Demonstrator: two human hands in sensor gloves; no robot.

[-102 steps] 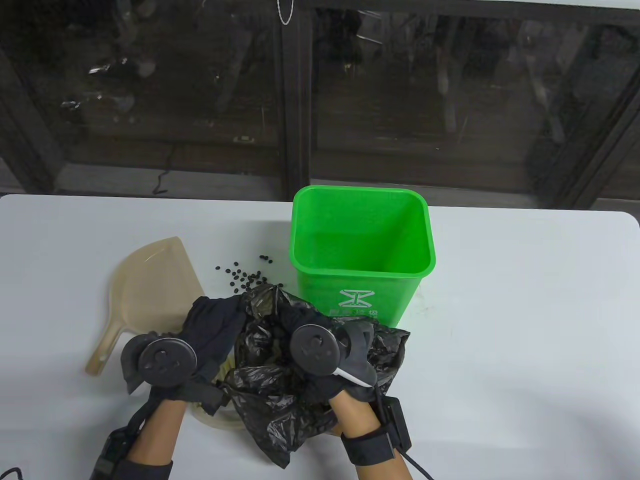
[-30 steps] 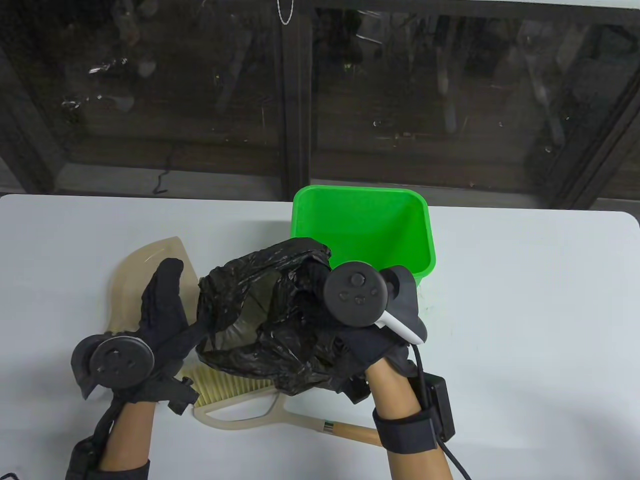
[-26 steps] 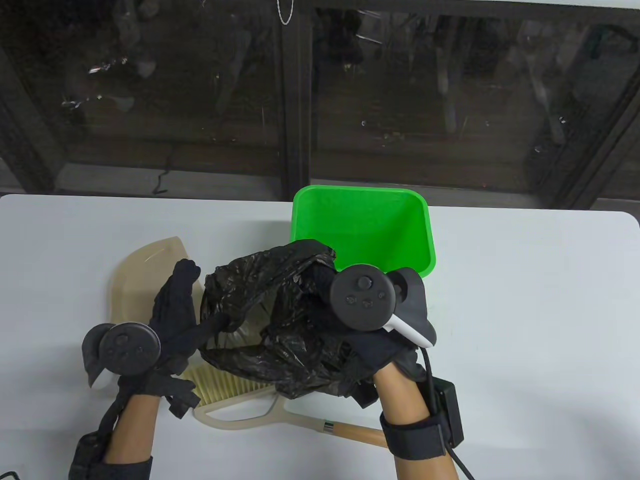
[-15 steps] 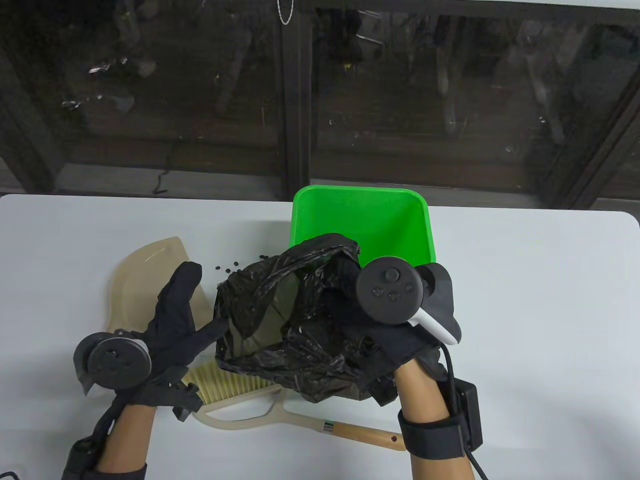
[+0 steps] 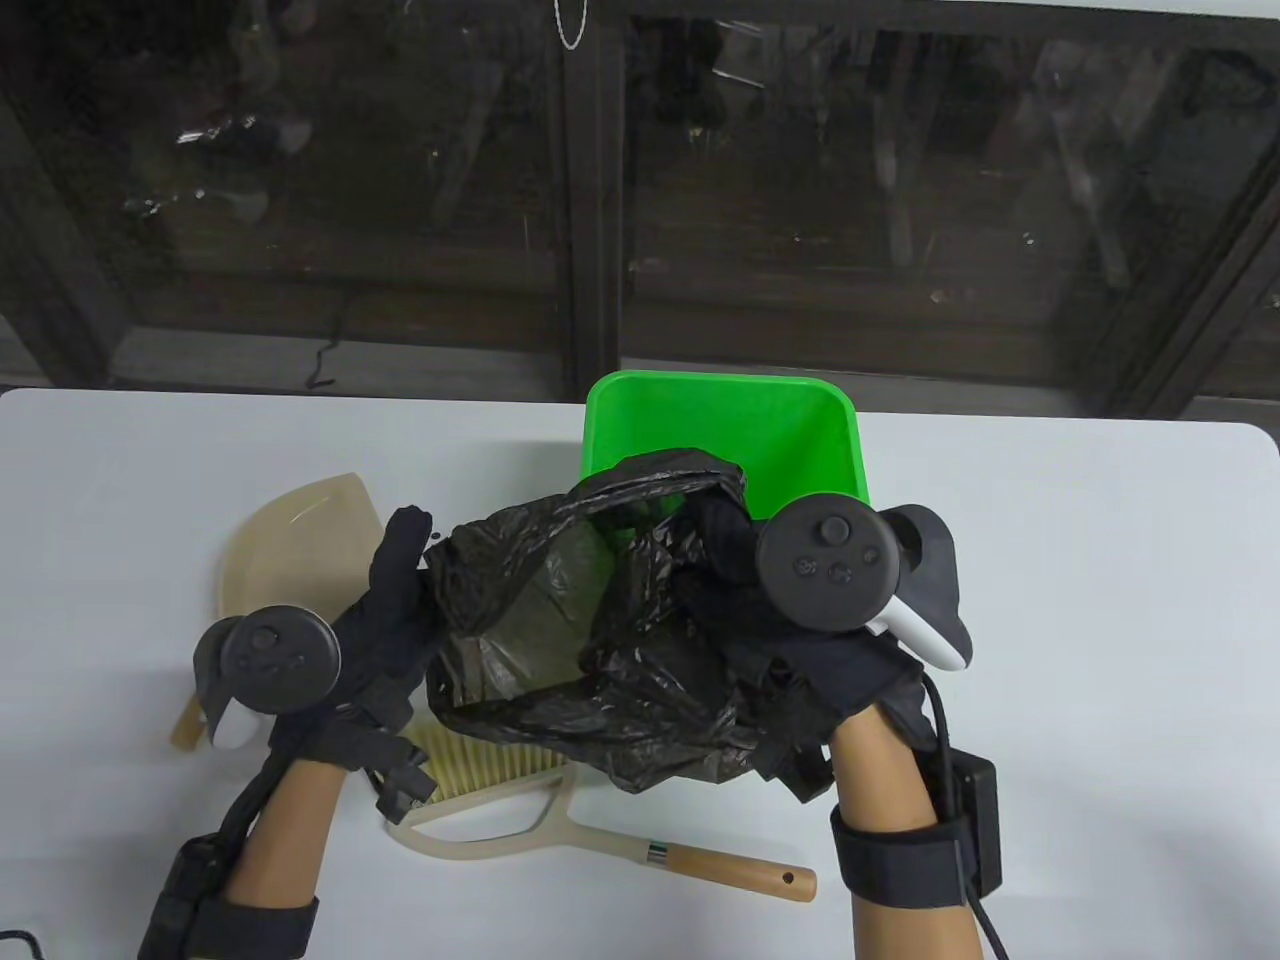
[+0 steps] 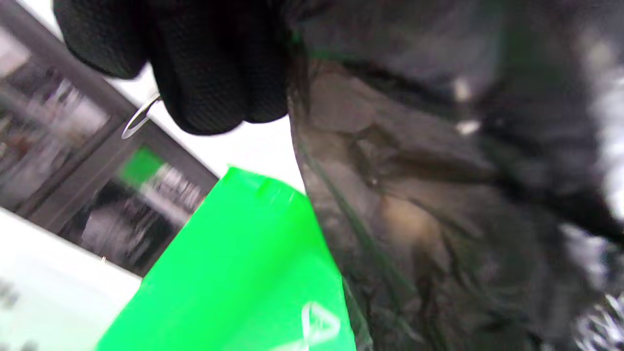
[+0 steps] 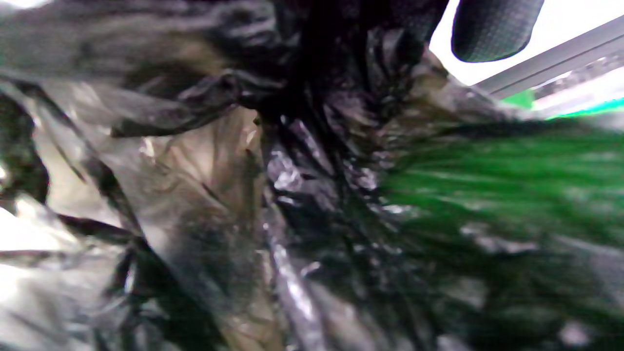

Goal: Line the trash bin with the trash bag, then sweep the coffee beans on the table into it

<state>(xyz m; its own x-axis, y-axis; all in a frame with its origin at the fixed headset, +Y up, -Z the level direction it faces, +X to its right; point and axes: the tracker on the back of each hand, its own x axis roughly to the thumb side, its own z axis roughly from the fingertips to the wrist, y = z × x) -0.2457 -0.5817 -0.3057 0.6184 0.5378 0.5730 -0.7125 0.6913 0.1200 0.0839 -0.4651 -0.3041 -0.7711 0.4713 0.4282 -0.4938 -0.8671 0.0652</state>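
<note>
The green trash bin stands upright at the table's far middle. A black trash bag hangs spread open between both hands, its mouth upward, its far edge over the bin's near left corner. My left hand grips the bag's left rim; in the left wrist view its fingers curl beside the bag, above the bin. My right hand holds the right rim, fingers tucked in the bag. The bag hides nearly all the coffee beans.
A beige dustpan lies left of the bag, partly under my left hand. A hand brush with a wooden handle lies near the front edge. Dark windows stand behind the table's far edge.
Both hands have carried the bag right and toward the bin, and its mouth now overlaps the bin's corner. My left hand, earlier spread with only the thumb hooked in, now grips the rim.
</note>
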